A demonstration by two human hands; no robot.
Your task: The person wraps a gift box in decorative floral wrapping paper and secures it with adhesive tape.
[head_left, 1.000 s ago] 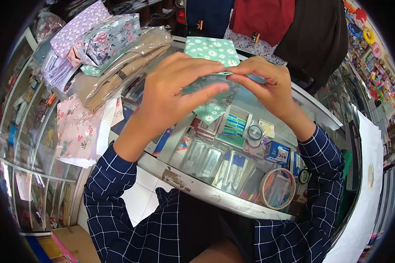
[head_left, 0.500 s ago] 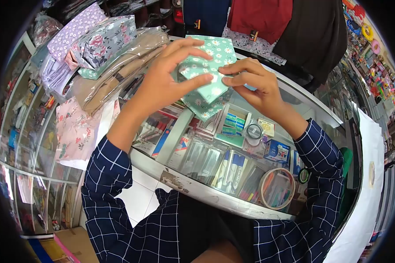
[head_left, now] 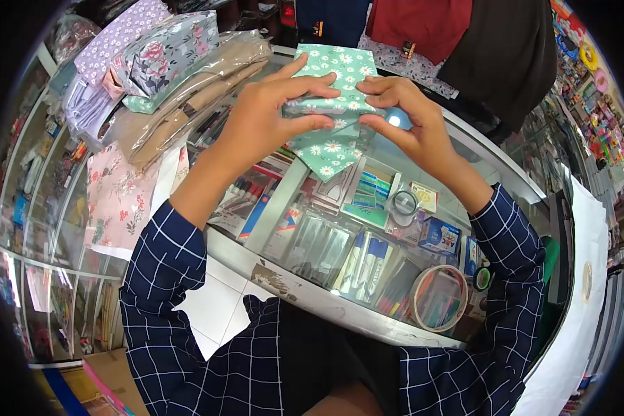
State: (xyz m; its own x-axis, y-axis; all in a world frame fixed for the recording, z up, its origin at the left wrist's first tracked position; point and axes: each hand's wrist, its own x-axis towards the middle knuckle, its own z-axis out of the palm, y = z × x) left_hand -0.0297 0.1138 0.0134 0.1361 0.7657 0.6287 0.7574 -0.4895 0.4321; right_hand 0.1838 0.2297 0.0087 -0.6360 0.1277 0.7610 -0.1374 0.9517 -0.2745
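A green wrapped piece with white daisies point(head_left: 329, 144) lies over the glass display counter, its pointed lower end toward me. My left hand point(head_left: 267, 111) pinches its left side, thumb below and fingers above a raised fold across the middle. On the right side, my right hand point(head_left: 405, 114) grips the same fold between thumb and fingers. The upper part of the patterned paper reaches away from me, beyond both hands.
Under the counter's glass point(head_left: 256, 277) are pens, boxes and a tape roll point(head_left: 439, 298). Plastic-wrapped brown items point(head_left: 177, 121), floral bundles point(head_left: 152, 62) and pink floral paper point(head_left: 118, 201) are at the left. Dark and red garments point(head_left: 419, 28) hang at the back.
The pointed flap has come down toward me, and a fold now stands across the middle. Both hands have shifted to grip it from either side.
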